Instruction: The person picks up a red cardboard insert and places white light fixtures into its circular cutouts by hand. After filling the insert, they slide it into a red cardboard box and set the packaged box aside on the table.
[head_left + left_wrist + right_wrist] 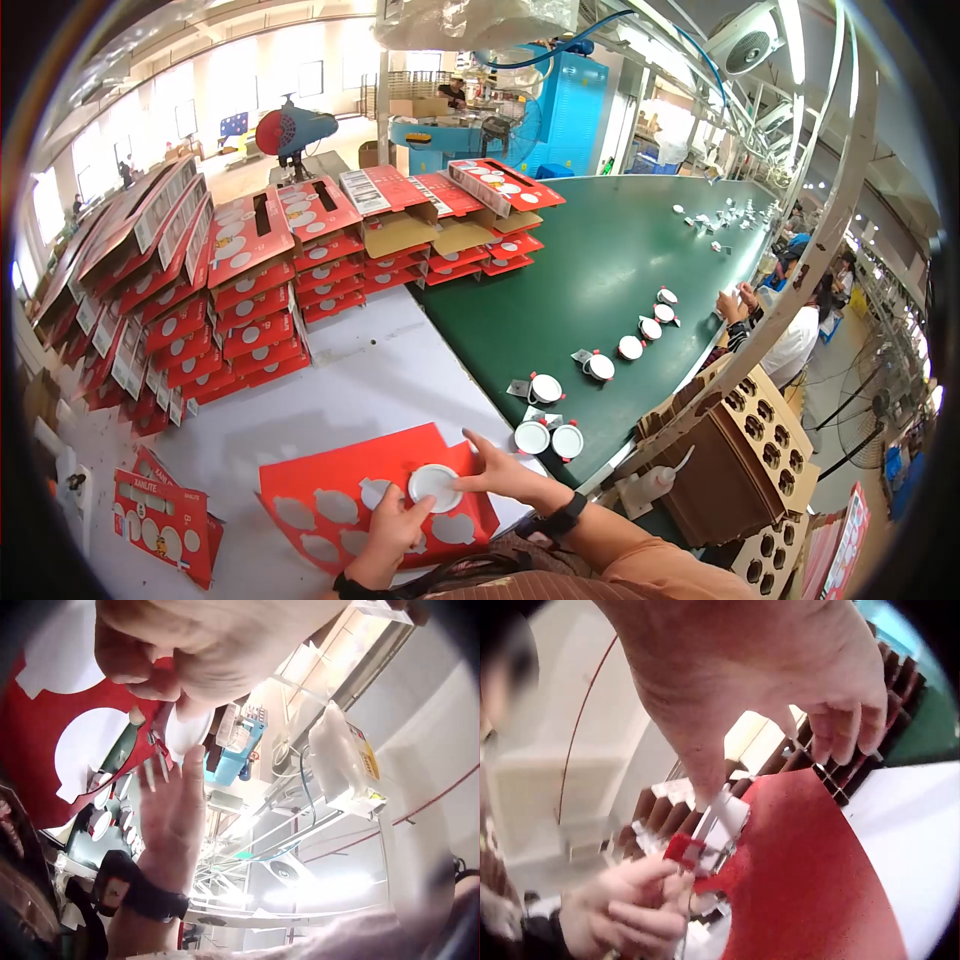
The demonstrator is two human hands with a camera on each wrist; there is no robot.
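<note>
A round white downlight (435,486) with red spring clips is held over a red sheet of cardboard (400,452) with round cut-outs. My left hand (393,530) pinches the lamp's near edge, and the right wrist view shows its fingers at a red clip (682,850). My right hand (508,478) is at the lamp's right side, thumb against the rim (721,819). Its other fingers are extended in the left wrist view, not wrapped round the lamp. The cardboard lies on the white tabletop (375,345), partly under both forearms.
Stacks of folded red boxes (255,290) stand along the table's far left. Several more downlights (545,388) lie on the green conveyor belt (570,260). Brown cardboard inserts (760,420) and a white bottle (655,484) are at right. Red printed cards (165,520) lie at left.
</note>
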